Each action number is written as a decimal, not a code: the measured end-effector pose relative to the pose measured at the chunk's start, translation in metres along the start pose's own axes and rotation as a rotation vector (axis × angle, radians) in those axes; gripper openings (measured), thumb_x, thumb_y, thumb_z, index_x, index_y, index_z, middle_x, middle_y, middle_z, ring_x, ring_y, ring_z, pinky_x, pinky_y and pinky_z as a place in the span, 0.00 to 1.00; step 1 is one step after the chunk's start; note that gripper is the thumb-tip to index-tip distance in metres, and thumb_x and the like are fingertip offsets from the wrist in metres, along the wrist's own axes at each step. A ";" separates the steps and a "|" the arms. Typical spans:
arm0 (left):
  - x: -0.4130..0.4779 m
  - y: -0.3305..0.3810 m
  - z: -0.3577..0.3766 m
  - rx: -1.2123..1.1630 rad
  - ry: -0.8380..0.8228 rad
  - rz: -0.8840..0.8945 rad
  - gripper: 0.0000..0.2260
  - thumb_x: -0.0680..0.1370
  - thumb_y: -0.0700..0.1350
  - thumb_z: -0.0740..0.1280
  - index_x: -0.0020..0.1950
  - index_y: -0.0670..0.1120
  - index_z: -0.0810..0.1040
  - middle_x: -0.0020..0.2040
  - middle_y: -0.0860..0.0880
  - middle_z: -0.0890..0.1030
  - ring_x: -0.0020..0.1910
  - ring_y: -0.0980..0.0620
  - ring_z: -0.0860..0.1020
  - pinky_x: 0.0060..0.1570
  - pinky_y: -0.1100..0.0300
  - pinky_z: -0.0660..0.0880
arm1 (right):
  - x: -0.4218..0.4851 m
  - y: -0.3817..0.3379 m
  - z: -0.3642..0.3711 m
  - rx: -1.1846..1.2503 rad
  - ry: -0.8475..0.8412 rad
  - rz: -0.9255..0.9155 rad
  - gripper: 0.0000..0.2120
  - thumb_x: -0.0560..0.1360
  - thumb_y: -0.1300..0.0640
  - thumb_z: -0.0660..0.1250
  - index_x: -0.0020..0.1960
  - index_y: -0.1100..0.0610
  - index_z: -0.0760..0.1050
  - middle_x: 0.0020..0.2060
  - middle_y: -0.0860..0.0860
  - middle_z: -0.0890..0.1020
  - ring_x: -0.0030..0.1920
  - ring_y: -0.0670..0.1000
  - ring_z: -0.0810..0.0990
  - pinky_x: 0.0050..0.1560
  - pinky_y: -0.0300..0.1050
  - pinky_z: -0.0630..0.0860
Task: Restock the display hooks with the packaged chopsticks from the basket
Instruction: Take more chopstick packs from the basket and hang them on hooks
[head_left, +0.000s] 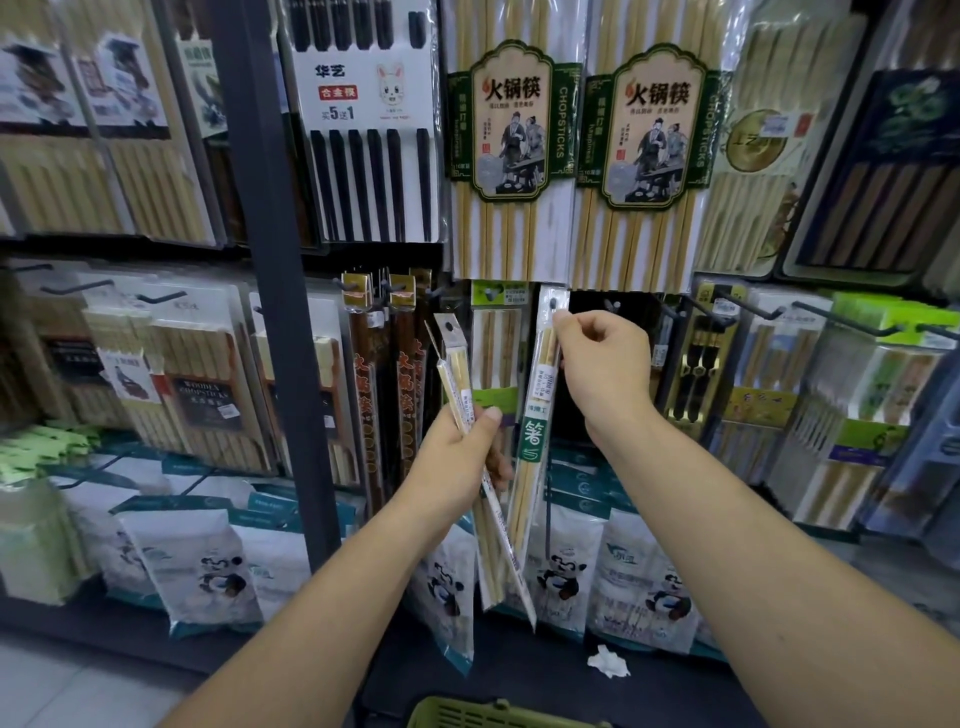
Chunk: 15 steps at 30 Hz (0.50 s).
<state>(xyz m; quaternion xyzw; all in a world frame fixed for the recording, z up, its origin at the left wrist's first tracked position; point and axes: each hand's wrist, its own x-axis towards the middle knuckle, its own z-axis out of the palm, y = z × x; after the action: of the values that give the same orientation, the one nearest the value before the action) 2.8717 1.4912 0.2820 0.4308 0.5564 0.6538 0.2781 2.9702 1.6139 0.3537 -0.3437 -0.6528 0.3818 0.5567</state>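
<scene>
The right hand (605, 374) is pinching, between thumb and curled fingertips, the top edge of a slim clear-plastic chopstick packet (535, 415). The packet is hanging long and narrow, showing pale bamboo sticks behind a green paper band. Its punched header is sitting level with the dark metal hooks (615, 306); whether the hole is on a peg cannot be told. The left hand (457, 467) is gripping a fanned bundle of spare packets (457, 374) of the same glossy kind, thumb pressing on the front. Large hot-pot chopstick packs (511, 156) are hanging above, and soft panda-printed pouches (561, 571) are standing below. The ribbed green plastic basket (467, 714) is showing at the bottom edge.
</scene>
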 end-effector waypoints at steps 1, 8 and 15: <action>-0.001 0.001 0.001 -0.008 -0.010 0.023 0.11 0.86 0.45 0.60 0.48 0.40 0.72 0.30 0.48 0.76 0.29 0.50 0.78 0.30 0.58 0.76 | 0.000 0.001 0.000 -0.005 0.000 0.003 0.18 0.80 0.49 0.68 0.33 0.55 0.77 0.22 0.41 0.73 0.26 0.40 0.72 0.36 0.33 0.71; 0.001 0.009 0.003 -0.116 0.017 0.022 0.21 0.77 0.65 0.63 0.47 0.46 0.71 0.29 0.53 0.69 0.22 0.54 0.64 0.23 0.60 0.64 | 0.000 0.000 -0.001 -0.050 0.001 -0.016 0.16 0.79 0.49 0.69 0.36 0.55 0.80 0.24 0.41 0.77 0.28 0.37 0.75 0.29 0.29 0.68; 0.001 0.012 0.004 -0.376 0.005 -0.077 0.19 0.86 0.53 0.47 0.45 0.45 0.69 0.29 0.50 0.67 0.21 0.53 0.61 0.21 0.62 0.61 | -0.002 -0.001 -0.002 -0.082 -0.005 -0.030 0.14 0.80 0.48 0.69 0.38 0.55 0.81 0.27 0.43 0.79 0.29 0.38 0.76 0.33 0.36 0.69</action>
<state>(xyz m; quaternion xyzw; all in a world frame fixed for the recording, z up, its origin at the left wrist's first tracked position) 2.8761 1.4911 0.2941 0.3480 0.4411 0.7364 0.3770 2.9727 1.6119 0.3540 -0.3554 -0.6746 0.3471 0.5460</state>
